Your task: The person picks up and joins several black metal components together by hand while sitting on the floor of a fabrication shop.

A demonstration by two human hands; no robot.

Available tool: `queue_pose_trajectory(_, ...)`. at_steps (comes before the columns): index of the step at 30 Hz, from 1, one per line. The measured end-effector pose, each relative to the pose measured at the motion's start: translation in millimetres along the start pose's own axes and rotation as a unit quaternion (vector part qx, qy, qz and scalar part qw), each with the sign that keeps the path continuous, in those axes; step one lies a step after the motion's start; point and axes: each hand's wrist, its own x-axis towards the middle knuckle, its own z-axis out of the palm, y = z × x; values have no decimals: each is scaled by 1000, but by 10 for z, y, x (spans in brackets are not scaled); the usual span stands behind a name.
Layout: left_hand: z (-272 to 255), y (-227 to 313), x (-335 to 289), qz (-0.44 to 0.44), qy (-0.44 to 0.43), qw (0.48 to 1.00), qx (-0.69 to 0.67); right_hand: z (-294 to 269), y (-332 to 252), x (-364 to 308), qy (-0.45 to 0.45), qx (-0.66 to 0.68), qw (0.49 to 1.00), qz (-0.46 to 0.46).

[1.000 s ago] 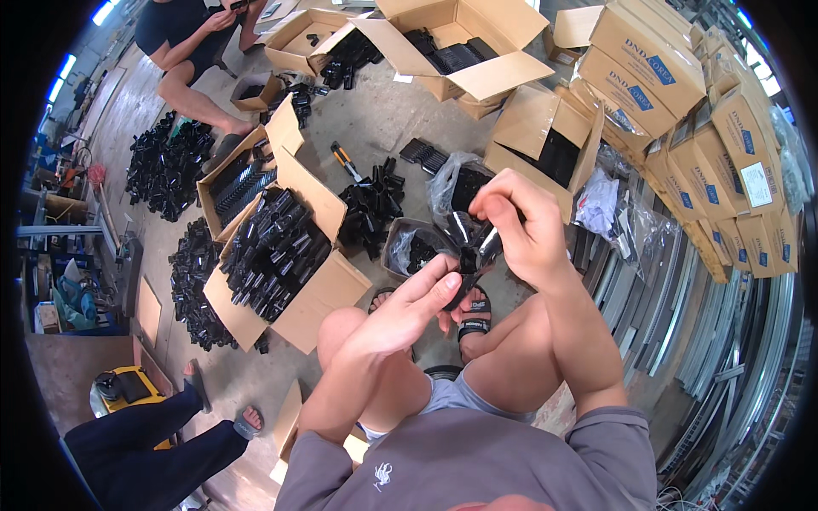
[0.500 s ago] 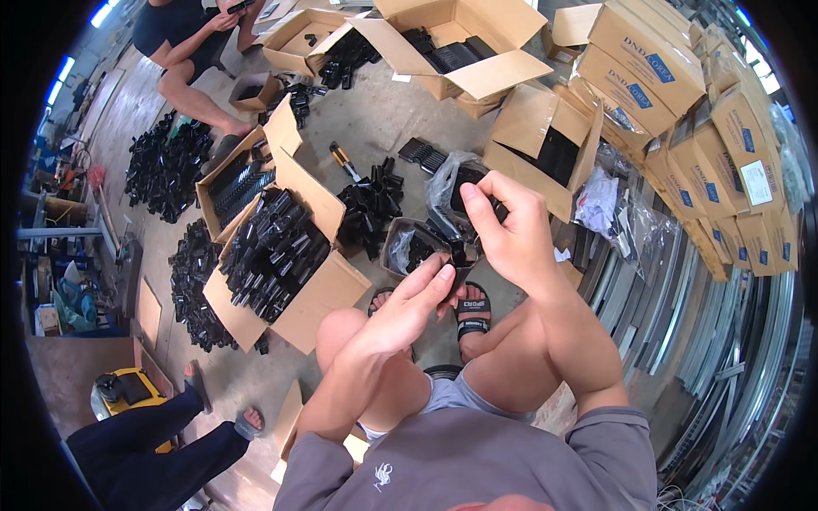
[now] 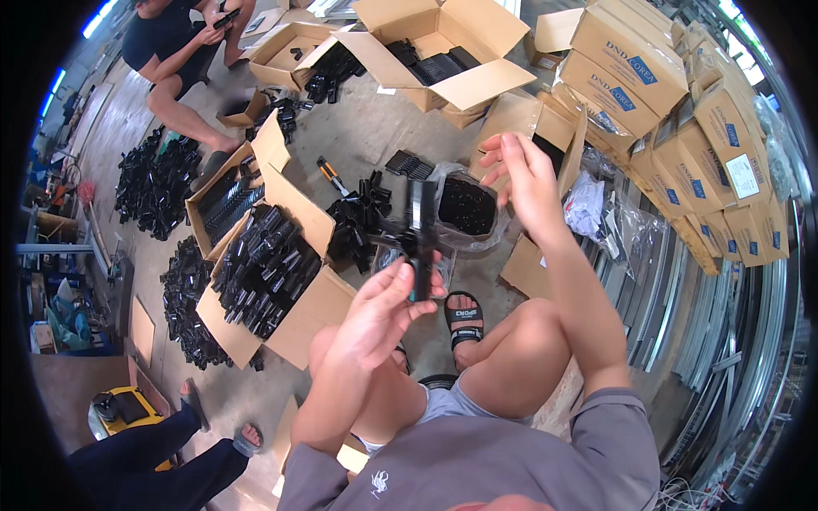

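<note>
My left hand (image 3: 373, 311) is closed around a long black plastic part (image 3: 420, 213), which stands up from the fingers and is smeared by motion. A bit of teal shows at its lower end. My right hand (image 3: 530, 183) is raised to the right with loosely bent fingers apart and nothing in them. Between the hands lies an open clear plastic bag (image 3: 479, 244) full of small black pieces (image 3: 464, 204). Behind my left hand, a small container is mostly hidden. Beyond it are a heap of black parts (image 3: 358, 223) and an orange-and-black handled tool (image 3: 331, 173).
At left, an open carton (image 3: 317, 311) overflows with black parts, with more piles (image 3: 158, 183) beside it. Other cartons (image 3: 503, 34) stand at the back. Stacked boxes (image 3: 630, 64) and long metal profiles (image 3: 682, 341) line the right. Two people are at left, one holding a dark object.
My hands have come apart: the right moved up and right, off the work. The left now holds the black part upright. The view shifted slightly, and the bag of small pieces is now uncovered.
</note>
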Motion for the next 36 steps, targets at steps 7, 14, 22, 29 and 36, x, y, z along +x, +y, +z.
queue_pose_trajectory(7, -157, 130, -53, 125, 112, 981, -96, -327, 2249, 310, -104, -423, 900, 12)
queue_pose_trajectory(14, -246, 193, -188, 117, 128, 983, -64, -269, 3674, 437, -132, -608, 783, 25)
queue_pose_trajectory(22, -323, 217, -182, 81, 124, 984, -104, -162, 3625, 511, -206, -625, 752, 27)
queue_pose_trajectory(29, -257, 95, -45, 143, 72, 977, -138, -295, 3505, 402, -185, -604, 775, -17)
queue_pose_trajectory(36, -175, 76, -33, 176, 51, 973, -138, -261, 3100, 261, -95, -498, 860, -63)
